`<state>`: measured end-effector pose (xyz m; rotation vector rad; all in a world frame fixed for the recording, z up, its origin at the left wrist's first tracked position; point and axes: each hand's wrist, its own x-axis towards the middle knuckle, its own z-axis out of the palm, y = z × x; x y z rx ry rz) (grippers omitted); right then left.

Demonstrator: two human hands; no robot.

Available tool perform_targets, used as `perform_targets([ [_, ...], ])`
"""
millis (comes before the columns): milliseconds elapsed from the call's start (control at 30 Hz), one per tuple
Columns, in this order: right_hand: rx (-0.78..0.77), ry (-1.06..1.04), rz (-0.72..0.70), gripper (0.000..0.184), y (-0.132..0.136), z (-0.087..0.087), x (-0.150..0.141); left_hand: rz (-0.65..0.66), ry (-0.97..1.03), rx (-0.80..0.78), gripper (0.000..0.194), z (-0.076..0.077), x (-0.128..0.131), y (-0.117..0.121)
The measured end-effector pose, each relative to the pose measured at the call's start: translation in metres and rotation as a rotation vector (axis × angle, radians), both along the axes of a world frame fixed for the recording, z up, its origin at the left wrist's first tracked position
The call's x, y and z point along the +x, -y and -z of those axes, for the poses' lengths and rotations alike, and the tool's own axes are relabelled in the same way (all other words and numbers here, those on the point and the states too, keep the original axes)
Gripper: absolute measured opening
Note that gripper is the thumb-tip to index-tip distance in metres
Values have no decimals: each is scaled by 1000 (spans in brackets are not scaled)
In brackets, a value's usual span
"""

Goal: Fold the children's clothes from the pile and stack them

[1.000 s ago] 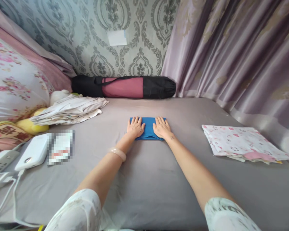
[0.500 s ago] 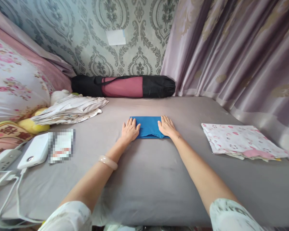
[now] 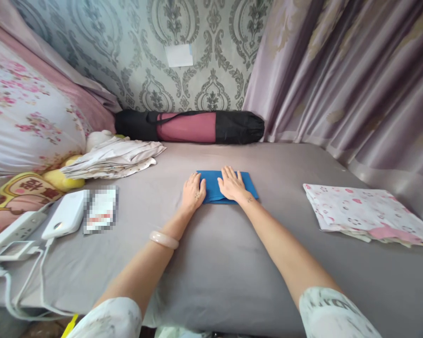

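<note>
A small folded blue cloth (image 3: 248,185) lies flat on the grey bed sheet (image 3: 211,263) in the middle of the head view. My left hand (image 3: 193,192) rests at the cloth's left edge, fingers together and stretched out flat. My right hand (image 3: 231,184) lies palm down on the middle of the cloth, fingers spread. Neither hand holds anything. A pale bangle (image 3: 164,239) sits on my left wrist.
A folded pink-patterned cloth (image 3: 366,213) lies at the right. A stack of pale folded clothes (image 3: 114,157) and a yellow plush toy (image 3: 61,178) sit at the left, with a white power bank (image 3: 65,220), a power strip (image 3: 12,232) and cables. A black-and-pink rolled bag (image 3: 190,126) lies against the wall.
My right hand slid left from the cloth's right edge onto its middle. My left hand stayed at the left edge. The view shifted slightly.
</note>
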<state>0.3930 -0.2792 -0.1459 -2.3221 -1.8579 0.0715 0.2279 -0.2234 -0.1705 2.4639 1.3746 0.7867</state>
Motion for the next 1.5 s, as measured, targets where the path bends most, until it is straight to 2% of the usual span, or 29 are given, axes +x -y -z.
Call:
perform_targets([
  [100, -39, -25, -3, 65, -9, 9, -12, -6, 60, 2, 45, 3, -2, -4],
  [267, -45, -27, 10, 65, -9, 17, -13, -44, 144, -43, 45, 4, -3, -8],
  [533, -134, -70, 42, 63, -14, 2, -16, -125, 254, -143, 48, 0, -5, -7],
  [633, -70, -100, 39, 62, -24, -3, -32, -164, 262, -169, 50, -3, -7, -8],
  [767, -9, -122, -8, 63, -35, 4, -55, -186, 299, -209, 51, -2, -9, -10],
  [967, 2, -140, 27, 63, -38, 17, -62, -198, 673, -264, 44, 6, -8, -17],
  [1200, -64, -150, 20, 63, -41, 6, -60, -238, 851, -298, 38, 8, -9, -21],
  [1367, -29, -116, -46, 61, -45, -1, -80, -262, 881, -294, 36, 4, -7, -22],
  [1500, -100, -126, -91, 61, -48, 0, -95, -258, 882, -308, 40, 3, -6, -22],
])
